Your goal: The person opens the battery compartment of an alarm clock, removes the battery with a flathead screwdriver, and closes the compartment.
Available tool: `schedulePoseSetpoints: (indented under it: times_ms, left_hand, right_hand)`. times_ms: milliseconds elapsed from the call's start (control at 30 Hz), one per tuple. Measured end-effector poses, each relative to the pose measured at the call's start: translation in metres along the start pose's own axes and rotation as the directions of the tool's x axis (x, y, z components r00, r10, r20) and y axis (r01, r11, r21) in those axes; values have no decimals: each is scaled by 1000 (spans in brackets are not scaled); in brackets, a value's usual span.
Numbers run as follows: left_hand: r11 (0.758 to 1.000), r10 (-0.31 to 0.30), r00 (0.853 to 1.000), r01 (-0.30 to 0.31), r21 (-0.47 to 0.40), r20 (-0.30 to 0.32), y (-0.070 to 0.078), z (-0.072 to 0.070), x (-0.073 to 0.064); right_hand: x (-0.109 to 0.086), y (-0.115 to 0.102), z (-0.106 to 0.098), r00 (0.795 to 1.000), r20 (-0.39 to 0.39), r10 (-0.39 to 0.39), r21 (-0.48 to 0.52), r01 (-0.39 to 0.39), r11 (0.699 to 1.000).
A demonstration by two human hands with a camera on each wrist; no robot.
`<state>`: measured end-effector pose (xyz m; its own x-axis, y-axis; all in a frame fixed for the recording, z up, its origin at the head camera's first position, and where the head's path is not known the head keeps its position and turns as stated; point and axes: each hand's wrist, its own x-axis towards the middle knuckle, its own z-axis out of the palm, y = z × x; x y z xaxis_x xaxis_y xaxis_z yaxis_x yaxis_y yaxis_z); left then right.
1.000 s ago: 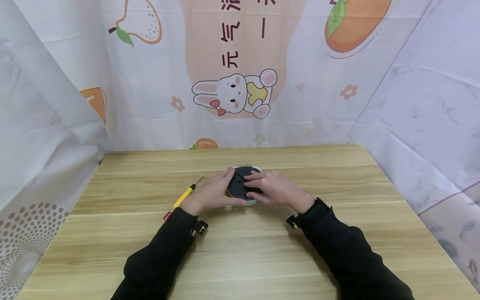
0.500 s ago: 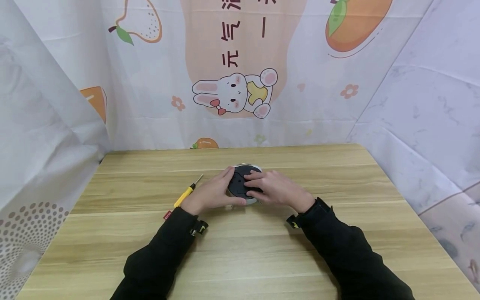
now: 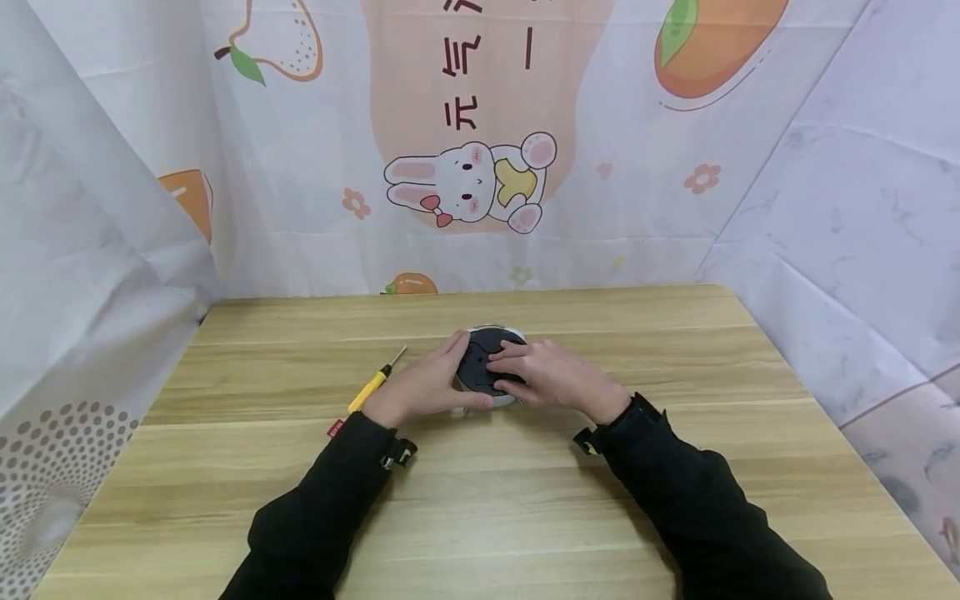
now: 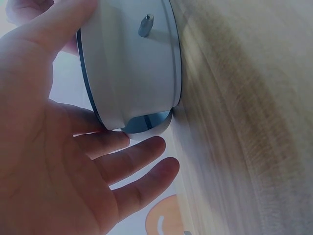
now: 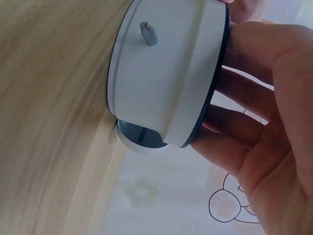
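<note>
A round alarm clock [image 3: 477, 354] lies face down on the table, its black back turned up. Both wrist views show its white case [image 4: 129, 68], a short metal foot [image 5: 148, 34] sticking out of the side, and a cup-shaped bell [image 5: 142, 139] at its far side. My left hand [image 3: 422, 385] holds the clock's left side, thumb along the near edge and index finger at the far edge; its other fingers spread loosely. From the right, my right hand [image 3: 561, 379] rests bent fingers and thumb on the black back. What lies under those fingertips is hidden.
Left of my left hand lies a yellow-handled screwdriver [image 3: 367, 392], its tip pointing away. A small red tag [image 3: 335, 427] is by the left sleeve. Behind the wooden table [image 3: 510, 517] hangs a printed curtain [image 3: 300, 183].
</note>
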<state>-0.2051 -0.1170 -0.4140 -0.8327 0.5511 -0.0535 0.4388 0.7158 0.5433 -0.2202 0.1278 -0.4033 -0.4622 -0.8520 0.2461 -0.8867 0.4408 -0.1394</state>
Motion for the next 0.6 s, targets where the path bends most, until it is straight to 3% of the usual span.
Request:
schedulePoseSetpoints:
  times_ms: [600]
  left_hand:
    - [1000,8,1000,-8,-31,12,1,0,0]
  right_hand:
    - [-1,0,1,999,-33,-25,-3,25,1000]
